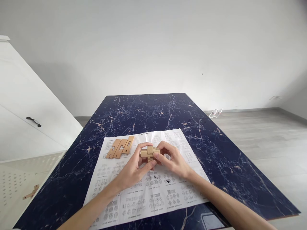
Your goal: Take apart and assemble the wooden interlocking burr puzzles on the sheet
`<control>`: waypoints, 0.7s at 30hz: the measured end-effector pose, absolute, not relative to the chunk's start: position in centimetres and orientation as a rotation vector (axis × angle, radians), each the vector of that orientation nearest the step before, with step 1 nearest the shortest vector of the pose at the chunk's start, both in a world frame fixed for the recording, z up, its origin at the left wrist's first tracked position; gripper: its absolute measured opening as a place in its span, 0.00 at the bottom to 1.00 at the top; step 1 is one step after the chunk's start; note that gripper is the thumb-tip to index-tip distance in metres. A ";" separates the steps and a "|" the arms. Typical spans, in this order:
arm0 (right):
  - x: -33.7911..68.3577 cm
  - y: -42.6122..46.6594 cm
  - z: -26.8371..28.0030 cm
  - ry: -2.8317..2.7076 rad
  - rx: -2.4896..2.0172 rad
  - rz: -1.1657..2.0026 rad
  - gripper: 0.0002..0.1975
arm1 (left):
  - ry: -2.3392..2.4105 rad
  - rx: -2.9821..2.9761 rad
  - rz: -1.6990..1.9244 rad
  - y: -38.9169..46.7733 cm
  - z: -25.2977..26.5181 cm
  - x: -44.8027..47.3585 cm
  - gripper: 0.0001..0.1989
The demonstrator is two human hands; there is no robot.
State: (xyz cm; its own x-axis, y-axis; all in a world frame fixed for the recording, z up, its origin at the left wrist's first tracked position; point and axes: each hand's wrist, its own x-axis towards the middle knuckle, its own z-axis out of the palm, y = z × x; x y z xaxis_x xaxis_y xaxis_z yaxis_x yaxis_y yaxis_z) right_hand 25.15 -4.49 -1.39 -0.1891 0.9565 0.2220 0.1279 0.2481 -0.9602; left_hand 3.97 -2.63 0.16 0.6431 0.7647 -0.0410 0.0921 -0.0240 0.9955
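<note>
Between my two hands is a small wooden interlocking puzzle (150, 150) made of crossed light-wood bars, held just above the paper sheet (148, 209). My left hand (135, 171) grips it from the left, with thumb below and fingers along the far side. On the right, my right hand (171, 159) pinches its right end between thumb and fingers. The sides facing my palms are hidden. Left of the puzzle, three flat notched wooden pieces (120, 148) marked with numbers lie side by side on the sheet.
The printed sheet, full of small diagrams, lies on a dark blue marbled table (144, 111). A white cabinet (31, 95) stands at the left. Wooden pieces (31, 192) rest on a perforated surface lower left. A dark phone-like object (212, 220) sits at the near edge, and clear bottles (216, 113) stand beyond.
</note>
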 end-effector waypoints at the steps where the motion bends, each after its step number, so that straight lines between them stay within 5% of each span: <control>1: 25.1 -4.5 -1.3 -1.537 -1.036 1.096 0.16 | 0.743 1.529 0.625 -2.6 0.2 4.0 0.28; 9: 25.0 -4.5 -1.5 -1.486 -0.974 1.208 0.18 | 0.826 1.589 0.619 -2.7 1.1 3.9 0.25; 16: 25.2 -4.2 -2.0 -1.405 -1.028 1.287 0.22 | 0.775 1.435 0.557 -2.4 0.5 3.7 0.38; 21: 25.3 -4.3 -1.8 -1.477 -1.066 1.201 0.21 | 0.771 1.409 0.568 -2.2 0.0 4.1 0.35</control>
State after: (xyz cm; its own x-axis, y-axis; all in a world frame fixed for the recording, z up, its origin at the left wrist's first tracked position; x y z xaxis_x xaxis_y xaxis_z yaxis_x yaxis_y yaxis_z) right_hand 25.26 -4.33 -1.83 -0.1986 0.9712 0.1313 0.0696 0.1476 -0.9866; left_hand 4.08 -2.16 0.02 0.6418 0.7547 -0.1361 0.0935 0.0992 0.9907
